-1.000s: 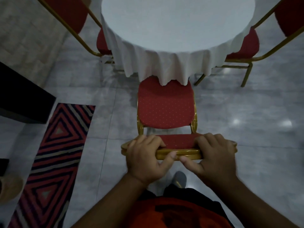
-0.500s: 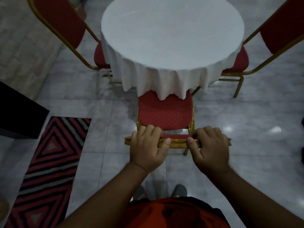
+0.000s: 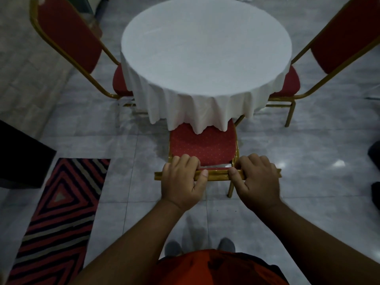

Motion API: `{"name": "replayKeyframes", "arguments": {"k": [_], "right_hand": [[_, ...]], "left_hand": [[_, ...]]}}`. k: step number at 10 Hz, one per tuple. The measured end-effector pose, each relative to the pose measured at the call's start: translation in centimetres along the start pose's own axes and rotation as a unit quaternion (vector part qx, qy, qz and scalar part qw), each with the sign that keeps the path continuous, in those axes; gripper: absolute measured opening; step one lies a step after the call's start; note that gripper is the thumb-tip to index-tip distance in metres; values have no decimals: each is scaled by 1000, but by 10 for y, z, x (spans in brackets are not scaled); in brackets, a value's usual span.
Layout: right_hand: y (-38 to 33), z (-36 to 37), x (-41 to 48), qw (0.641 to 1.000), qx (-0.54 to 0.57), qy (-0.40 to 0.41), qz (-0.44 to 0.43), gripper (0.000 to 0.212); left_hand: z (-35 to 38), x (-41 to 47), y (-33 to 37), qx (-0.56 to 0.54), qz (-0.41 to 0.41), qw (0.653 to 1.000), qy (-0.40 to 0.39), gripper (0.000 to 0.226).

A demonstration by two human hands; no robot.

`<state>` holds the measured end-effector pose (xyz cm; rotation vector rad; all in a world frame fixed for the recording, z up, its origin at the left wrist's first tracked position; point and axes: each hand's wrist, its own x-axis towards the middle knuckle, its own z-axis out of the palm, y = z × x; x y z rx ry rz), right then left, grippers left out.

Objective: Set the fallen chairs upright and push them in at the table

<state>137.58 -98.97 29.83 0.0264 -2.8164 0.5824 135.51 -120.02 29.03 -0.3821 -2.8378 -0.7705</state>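
We are looking down at a chair [image 3: 202, 147] that stands up straight on its legs, right in front of us. Its seat is red with tiny light dots all over it. The frame is shiny gold metal. The far edge of the seat sits under the hanging white tablecloth [image 3: 205, 58], so the chair is partly tucked in at the round table [image 3: 242, 114]. The near part of the seat still sticks out.

Our left hand [image 3: 182, 177] is wrapped tight around the gold top bar of the chair's back, fingers over the top and thumb pressed along the near side. Our right hand [image 3: 257, 179] is closed around the same bar in the same way, a little to the right. A bit of bare gold bar shows between our two thumbs. One gold back leg shows below the bar, near our right hand.

Two more chairs stand upright at the table. The left chair [image 3: 67, 38] has its red seat pushed under the cloth on that side. The right chair [image 3: 345, 38] has its seat tucked under the cloth too. Both have tall red backs with gold rims.

The floor [image 3: 308, 161] is pale grey tile. A striped rug [image 3: 59, 202] in red, black and grey lies on the floor to our left.
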Motion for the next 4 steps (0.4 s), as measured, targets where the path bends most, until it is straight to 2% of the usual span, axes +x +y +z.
{"name": "replayKeyframes", "arguments": {"k": [2,3,4], "right_hand": [[-2,-3,5,1000,8,-26,13,40],[-1,-9,9,998,48,-29,28,41],[-3,-16,18,998,41,-33,44,41]], "left_hand": [[-4,6,3,-10,-24,1000,-7,23],[-8,12,7,-46,-35,998,-9,21],[-15,25,13,-20,-28,999,-15,22]]}}
